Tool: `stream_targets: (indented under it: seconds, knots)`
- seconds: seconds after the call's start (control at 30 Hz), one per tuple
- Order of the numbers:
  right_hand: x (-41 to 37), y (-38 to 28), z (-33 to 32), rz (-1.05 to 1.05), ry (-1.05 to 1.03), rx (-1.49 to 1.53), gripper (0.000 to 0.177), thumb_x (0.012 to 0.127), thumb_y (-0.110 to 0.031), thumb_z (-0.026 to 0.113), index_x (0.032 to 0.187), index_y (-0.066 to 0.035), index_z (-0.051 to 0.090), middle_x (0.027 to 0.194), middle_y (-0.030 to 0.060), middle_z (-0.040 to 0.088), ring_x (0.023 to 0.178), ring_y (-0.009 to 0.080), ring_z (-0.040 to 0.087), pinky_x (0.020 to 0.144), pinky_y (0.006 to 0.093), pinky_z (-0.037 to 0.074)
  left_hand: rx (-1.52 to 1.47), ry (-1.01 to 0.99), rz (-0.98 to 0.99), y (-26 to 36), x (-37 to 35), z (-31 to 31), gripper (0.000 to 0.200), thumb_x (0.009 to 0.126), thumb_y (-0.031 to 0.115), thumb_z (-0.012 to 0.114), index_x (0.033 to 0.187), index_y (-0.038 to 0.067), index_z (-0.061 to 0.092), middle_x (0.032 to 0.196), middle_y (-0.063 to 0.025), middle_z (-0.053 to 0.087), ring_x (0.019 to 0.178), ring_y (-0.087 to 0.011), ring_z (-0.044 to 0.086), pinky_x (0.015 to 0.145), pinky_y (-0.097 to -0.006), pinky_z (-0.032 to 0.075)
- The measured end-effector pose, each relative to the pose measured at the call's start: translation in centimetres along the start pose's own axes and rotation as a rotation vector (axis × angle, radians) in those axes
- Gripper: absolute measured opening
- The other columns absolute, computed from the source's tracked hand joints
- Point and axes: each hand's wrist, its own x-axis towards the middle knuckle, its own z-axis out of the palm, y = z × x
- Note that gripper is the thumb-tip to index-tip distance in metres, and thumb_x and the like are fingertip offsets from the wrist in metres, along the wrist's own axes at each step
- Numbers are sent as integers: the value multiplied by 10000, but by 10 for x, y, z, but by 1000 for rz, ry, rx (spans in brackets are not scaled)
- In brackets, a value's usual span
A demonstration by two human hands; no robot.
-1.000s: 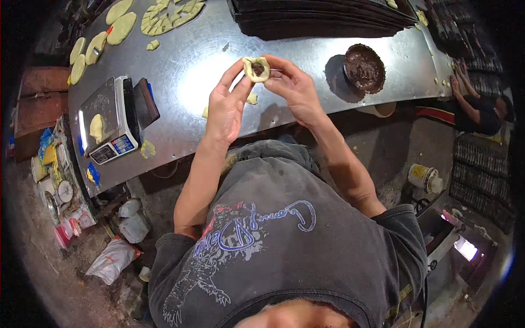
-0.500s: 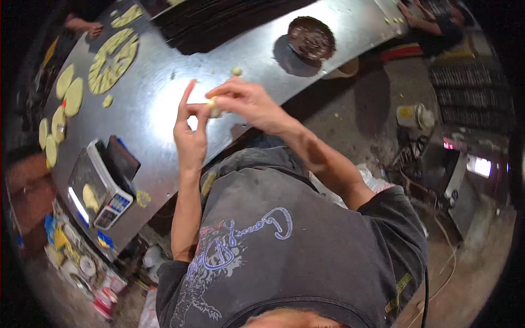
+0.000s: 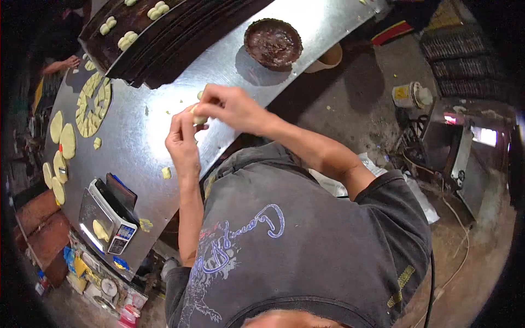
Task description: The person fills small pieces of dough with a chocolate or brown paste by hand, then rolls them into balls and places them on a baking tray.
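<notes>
In front of my body, above the metal table [image 3: 128, 112], both hands meet at a small pale piece of dough [image 3: 200, 117]. My left hand [image 3: 183, 139] grips it from the left, fingers bent. From the right, my right hand [image 3: 229, 108] pinches the same piece with thumb and curled fingers. Fingers cover much of the dough. Just behind the hands, a greenish-pale lump [image 3: 200, 95] shows in part. A small dough scrap [image 3: 166, 173] lies on the table left of my left wrist. Farther back sits a round bowl of dark brown paste [image 3: 273, 45].
Stacked dark trays [image 3: 180, 41] stand at the back, with dough pieces [image 3: 128, 41] on top. At left lie a cut dough round [image 3: 83, 124] and flat dough ovals [image 3: 68, 141]. A digital scale [image 3: 101, 216] holds dough. Another person's hand [image 3: 71, 62] is at far left.
My left index finger, raised before, is now bent down to the dough. The right fingers have curled in. The view has shifted, bringing the tray tops in. The scrap by my left wrist now shows.
</notes>
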Motion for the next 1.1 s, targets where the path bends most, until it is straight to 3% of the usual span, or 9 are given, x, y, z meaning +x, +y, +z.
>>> stream_targets:
  seconds: [0.07,0.27,0.4,0.5,0.63,0.77,0.9,1.03,1.1]
  knots:
    - [18,14,-25,76,-72,209,180,957,-142,713,974,13,624,933,54,665,866,106,626,768,272,532,36,-32,114,1,2,19,314,1066,178,525,1301,14,653,1295,-106,579,1060,-161,629,875,-308,600]
    - [32,18,-56,95,-50,238,215,906,-164,771,989,7,669,945,43,648,804,81,592,725,250,503,249,26,221,3,7,60,432,1006,109,631,1432,64,568,1287,-82,531,1011,-128,601,790,-251,558]
    - [26,0,-40,-73,107,55,187,892,-158,777,986,-1,737,925,32,614,724,83,580,650,246,504,96,237,84,-6,18,73,304,1045,251,596,1230,12,629,1029,-59,606,806,-84,576,634,-233,498]
    - [26,-2,-33,-356,65,-72,240,877,-121,777,1105,-49,759,899,45,610,739,123,596,673,291,535,-66,417,38,0,24,78,466,1080,442,472,934,26,620,706,0,565,578,-53,484,498,-225,398]
    - [41,9,-45,-553,-90,-293,222,835,-158,812,1036,-74,770,862,66,602,785,187,596,686,312,508,-51,415,75,3,27,76,565,1088,484,410,913,16,674,658,8,563,548,-42,469,480,-211,365]
    - [63,-8,-54,-176,-281,-274,208,874,-190,800,891,-10,697,908,26,606,885,147,591,813,332,506,85,403,224,6,25,76,606,1085,522,373,1076,12,700,703,1,586,572,-41,464,501,-211,352]
    - [72,-4,-44,289,-336,273,205,873,-143,805,939,2,676,944,25,624,913,125,605,804,306,520,191,183,298,-2,18,45,618,1081,525,390,1423,46,578,881,-60,631,733,-87,511,638,-263,408]
    - [69,-4,-32,279,-362,270,155,893,-130,785,925,-19,681,823,44,660,800,125,627,748,282,518,310,114,239,5,7,31,593,1082,391,461,1575,78,357,869,-45,618,687,-88,498,628,-250,429]
    - [62,-7,-15,291,-285,307,143,906,-134,772,930,-19,690,816,38,658,804,118,627,728,269,513,212,112,155,9,0,21,520,1090,361,450,1509,54,438,856,-37,610,648,-74,489,588,-239,415]
